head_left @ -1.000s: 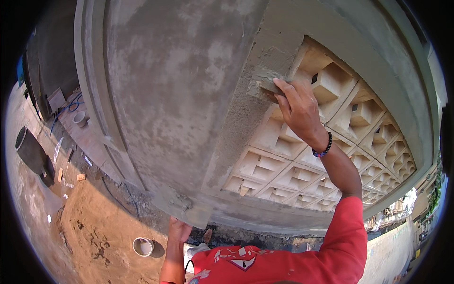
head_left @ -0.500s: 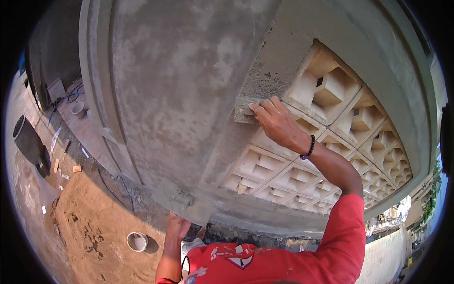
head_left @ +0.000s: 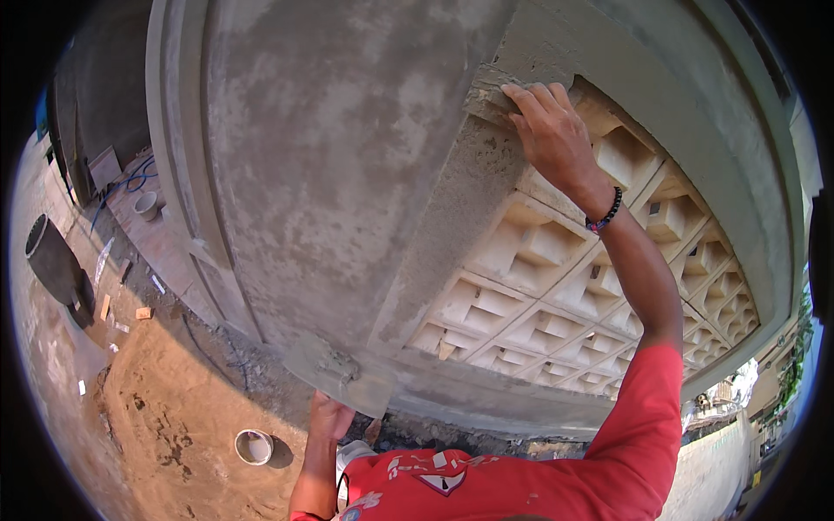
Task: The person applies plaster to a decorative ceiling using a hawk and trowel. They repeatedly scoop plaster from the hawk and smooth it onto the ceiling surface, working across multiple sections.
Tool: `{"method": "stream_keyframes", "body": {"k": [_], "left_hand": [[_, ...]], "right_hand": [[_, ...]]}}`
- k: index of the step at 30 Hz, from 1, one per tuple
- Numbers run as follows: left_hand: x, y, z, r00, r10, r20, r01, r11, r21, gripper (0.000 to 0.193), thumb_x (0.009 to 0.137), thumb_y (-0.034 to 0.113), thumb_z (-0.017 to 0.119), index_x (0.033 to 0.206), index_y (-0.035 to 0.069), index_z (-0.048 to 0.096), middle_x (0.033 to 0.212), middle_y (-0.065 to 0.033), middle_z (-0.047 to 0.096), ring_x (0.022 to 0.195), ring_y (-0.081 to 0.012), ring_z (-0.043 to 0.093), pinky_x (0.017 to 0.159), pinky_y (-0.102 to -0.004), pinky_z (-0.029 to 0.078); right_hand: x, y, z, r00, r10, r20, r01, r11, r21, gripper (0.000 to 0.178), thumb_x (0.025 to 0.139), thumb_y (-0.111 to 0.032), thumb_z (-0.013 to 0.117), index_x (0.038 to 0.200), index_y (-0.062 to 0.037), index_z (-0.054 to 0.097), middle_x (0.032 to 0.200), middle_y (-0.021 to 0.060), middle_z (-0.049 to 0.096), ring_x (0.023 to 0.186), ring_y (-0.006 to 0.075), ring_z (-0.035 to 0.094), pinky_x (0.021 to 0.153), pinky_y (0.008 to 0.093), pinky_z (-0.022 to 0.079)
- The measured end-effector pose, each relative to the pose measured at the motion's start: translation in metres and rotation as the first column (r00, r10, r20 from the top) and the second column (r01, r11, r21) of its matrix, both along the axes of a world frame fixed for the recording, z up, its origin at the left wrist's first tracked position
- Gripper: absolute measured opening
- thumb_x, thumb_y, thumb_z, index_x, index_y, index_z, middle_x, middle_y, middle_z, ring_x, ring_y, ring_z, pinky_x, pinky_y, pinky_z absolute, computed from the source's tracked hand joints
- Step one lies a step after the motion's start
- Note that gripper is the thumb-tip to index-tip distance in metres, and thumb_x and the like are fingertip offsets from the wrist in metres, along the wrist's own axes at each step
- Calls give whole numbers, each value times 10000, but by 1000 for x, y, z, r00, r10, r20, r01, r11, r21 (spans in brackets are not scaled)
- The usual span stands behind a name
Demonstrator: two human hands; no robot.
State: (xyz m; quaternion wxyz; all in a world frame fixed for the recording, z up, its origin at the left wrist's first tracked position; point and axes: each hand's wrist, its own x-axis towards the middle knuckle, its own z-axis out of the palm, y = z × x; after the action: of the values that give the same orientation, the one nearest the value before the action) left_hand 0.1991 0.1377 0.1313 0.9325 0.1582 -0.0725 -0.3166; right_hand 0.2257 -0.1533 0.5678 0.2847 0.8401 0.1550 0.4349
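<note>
Grey trowel [head_left: 488, 97], seemingly, in right hand [head_left: 558, 137]

Wall [head_left: 330, 182] clear L of R hand [head_left: 558, 143]; uneven blockwork [head_left: 546, 245] R.

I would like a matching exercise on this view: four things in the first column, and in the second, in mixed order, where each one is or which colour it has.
Column one:
1. flat plastering tool
2. mortar board
3. pale round bucket
4. patterned blocks

Column two:
a. standing on the brown sand
b. held in the left hand, with wet mortar on top
c. cream-coloured, set in a grid
d. in the right hand, at the grey wall

Right pairs: 1-d, 2-b, 3-a, 4-c.
</note>
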Motion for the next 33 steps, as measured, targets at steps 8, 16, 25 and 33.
{"method": "stream_keyframes", "body": {"k": [8,16,25,33], "left_hand": [[6,9,1,999,15,31,-16,1000,13,567,755,11,697,1270,35,461,1222,-95,568,1126,-265,565,986,-426,451],[3,1,15,1000,-2,29,1,999,40,610,727,46,736,1269,34,456,1212,-95,564,1119,-271,565,984,-434,456],[8,0,-4,998,-17,53,17,1000,11,611,749,26,725,1291,46,442,1231,-94,563,1133,-251,559,984,-414,452],[10,4,3,997,1,76,-3,1000,22,576,762,34,719,1277,40,460,1224,-90,568,1127,-252,562,980,-414,453]], "right_hand": [[-29,7,-48,976,59,-209,-38,994,104,311,812,-42,601,1122,-28,582,887,91,560,845,266,505,750,366,466],[-28,1,122,958,-44,285,24,997,73,292,845,-71,582,1125,11,593,1064,188,619,1016,345,555,894,401,431],[-11,-11,-27,988,-39,-149,37,999,-15,326,820,-68,618,1138,-23,566,901,94,563,867,257,513,762,353,480],[-18,6,60,995,29,95,-27,999,-19,301,828,-82,624,1124,-46,581,939,89,598,918,257,550,785,357,490]]}}
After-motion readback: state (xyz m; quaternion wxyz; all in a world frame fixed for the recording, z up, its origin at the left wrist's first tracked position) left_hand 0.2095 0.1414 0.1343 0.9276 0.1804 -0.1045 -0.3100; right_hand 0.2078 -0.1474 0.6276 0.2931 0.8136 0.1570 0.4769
